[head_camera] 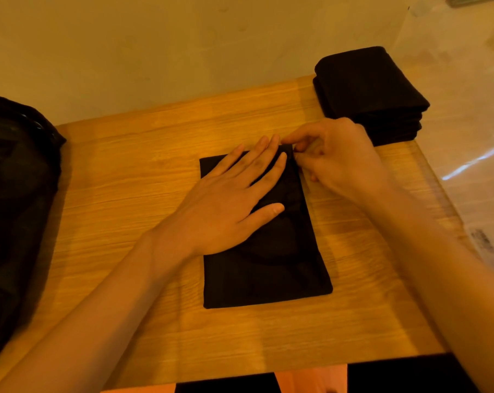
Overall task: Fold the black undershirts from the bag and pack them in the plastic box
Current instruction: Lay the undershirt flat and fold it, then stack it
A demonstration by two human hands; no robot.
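Wooden table [126, 171]: light grain, near edge at the bottom of the view, both bare forearms reaching in over it. Black undershirt [268, 273]: one piece, folded to a narrow upright rectangle, lying flat at the middle of the table, long side running away from the person. Left hand [226, 205]: laid palm down on the far half of the undershirt, fingers straight and spread, pressing the cloth flat, grasping nothing. Right hand [342, 157]: at the far right corner of the same undershirt, fingers curled, thumb and forefinger pinching the cloth edge just beside the left fingertips. Black bag [13, 194]: dark, slack, at the left edge of the table, well apart from the undershirt; contents cannot be told. Folded stack [367, 89]: several black folded pieces piled at the far right corner of the table, just beyond the right hand. Plastic box [466, 137]: clear, glossy, to the right of the table; its outline is hard to make out. Wall [155, 52]: pale, plain, behind the table.
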